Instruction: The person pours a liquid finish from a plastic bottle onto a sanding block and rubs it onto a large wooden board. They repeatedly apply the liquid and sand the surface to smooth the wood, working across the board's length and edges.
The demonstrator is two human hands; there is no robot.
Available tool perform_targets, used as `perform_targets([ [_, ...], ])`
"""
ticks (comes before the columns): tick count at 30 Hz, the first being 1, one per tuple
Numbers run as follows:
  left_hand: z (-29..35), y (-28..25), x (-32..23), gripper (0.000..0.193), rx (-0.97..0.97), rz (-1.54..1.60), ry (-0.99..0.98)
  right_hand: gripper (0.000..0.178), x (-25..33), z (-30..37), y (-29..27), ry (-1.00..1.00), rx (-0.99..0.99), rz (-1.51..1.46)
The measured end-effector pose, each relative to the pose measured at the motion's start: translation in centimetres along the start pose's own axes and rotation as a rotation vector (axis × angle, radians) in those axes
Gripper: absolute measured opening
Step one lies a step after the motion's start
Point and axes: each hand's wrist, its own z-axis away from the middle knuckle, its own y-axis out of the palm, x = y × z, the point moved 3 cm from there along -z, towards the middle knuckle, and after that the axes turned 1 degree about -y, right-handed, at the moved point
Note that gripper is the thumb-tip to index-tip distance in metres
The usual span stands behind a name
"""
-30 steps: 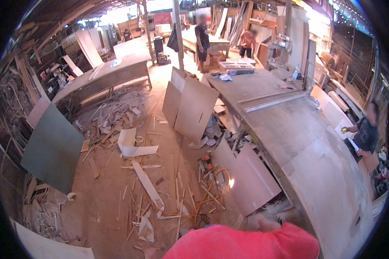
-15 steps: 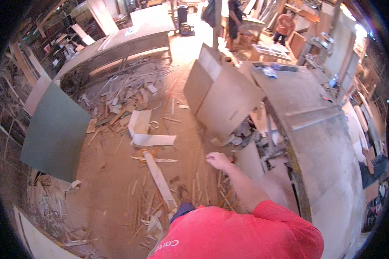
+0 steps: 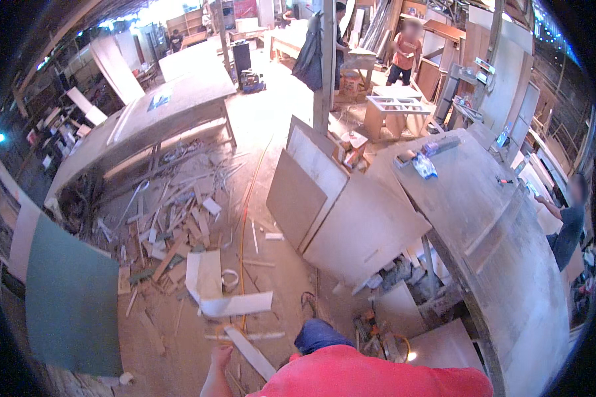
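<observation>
My left hand (image 3: 221,358) hangs low over the floor, its fingers looking loosely curled together, with nothing visible in them. It is nearest to a pale flat board strip (image 3: 250,352) lying on the ground beside my leg. An L-shaped arrangement of white strips (image 3: 237,304) lies just beyond, next to a small roll of edging (image 3: 230,279). My right hand is out of view. Ahead of me, several large brown panels (image 3: 364,221) lean at a tilt beside the workbench.
A long dusty workbench (image 3: 487,218) runs along my right; another table (image 3: 139,126) stands at left. Wood scraps (image 3: 179,238) litter the floor, crossed by an orange cord (image 3: 246,218). A green panel (image 3: 73,298) stands at left. People work at the back and beyond the right bench.
My right hand has left the view, and my left hand has come in at the bottom. The view has tilted upward, showing more of the back of the workshop, and my foot now shows forward.
</observation>
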Motion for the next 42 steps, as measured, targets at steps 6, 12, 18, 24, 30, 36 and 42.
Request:
perform_targets([
  [6, -14.0, 0.5, -9.8, 0.046, 0.063, 0.033, 0.106, 0.029, 15.9, -13.0, -17.2, -0.103, -0.065, -0.056],
  [12, -23.2, -1.6, -21.2, 0.047, 0.213, -0.007, -0.024, 0.031, 37.8, -27.6, -47.0, -0.408, -0.423, -0.356],
  [18, -36.6, -8.4, -29.5, 0.047, 0.238, -0.033, -0.055, 0.028, 60.1, -32.4, -71.8, -0.583, -0.799, -0.644],
  [24, -53.3, -18.9, -34.8, 0.047, 0.244, -0.114, -0.04, 0.035, 67.9, -39.8, -71.3, -0.518, -0.563, -0.383],
  [30, -72.2, -31.2, -44.0, 0.039, 0.212, -0.336, 0.189, 0.038, 64.9, -40.6, -55.5, -0.18, -0.218, -0.14],
  [36, -80.3, -36.9, -67.4, 0.042, 0.349, 0.051, 0.013, 0.038, 72.1, -41.8, -60.9, -0.009, -0.058, -0.277],
  [42, -91.8, -33.8, -74.7, 0.053, 0.355, -0.147, 0.153, 0.038, 84.5, -57.8, -83.0, -0.287, -0.209, -0.111],
])
